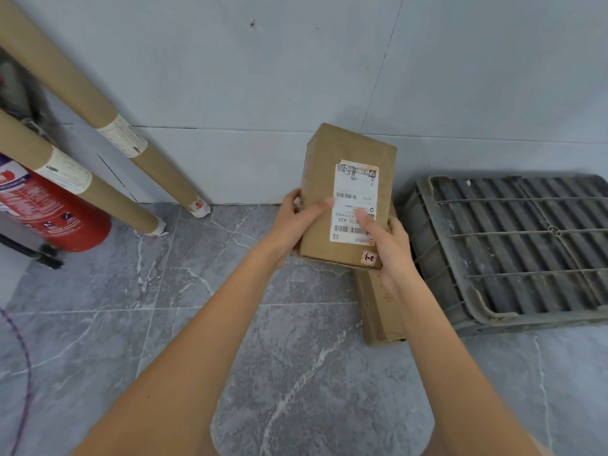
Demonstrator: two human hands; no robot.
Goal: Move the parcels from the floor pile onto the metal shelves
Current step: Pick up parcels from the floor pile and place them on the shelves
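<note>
A brown cardboard parcel (pixel 329 179) with a white shipping label is held up in front of the wall. My left hand (pixel 296 222) grips its left edge, thumb across the top face. My right hand (pixel 388 248) grips its lower right corner, thumb lying on the label. Below them a second brown parcel (pixel 378 311) lies on the grey marble floor, partly hidden by the held parcel and my right wrist. No metal shelves are in view.
A grey plastic crate (pixel 513 245) lies bottom-up on the floor at the right, against the second parcel. Two long cardboard tubes (pixel 108 126) lean on the wall at the left. A red fire extinguisher (pixel 56 212) stands beside them. A thin cord (pixel 23 350) crosses the floor at the far left.
</note>
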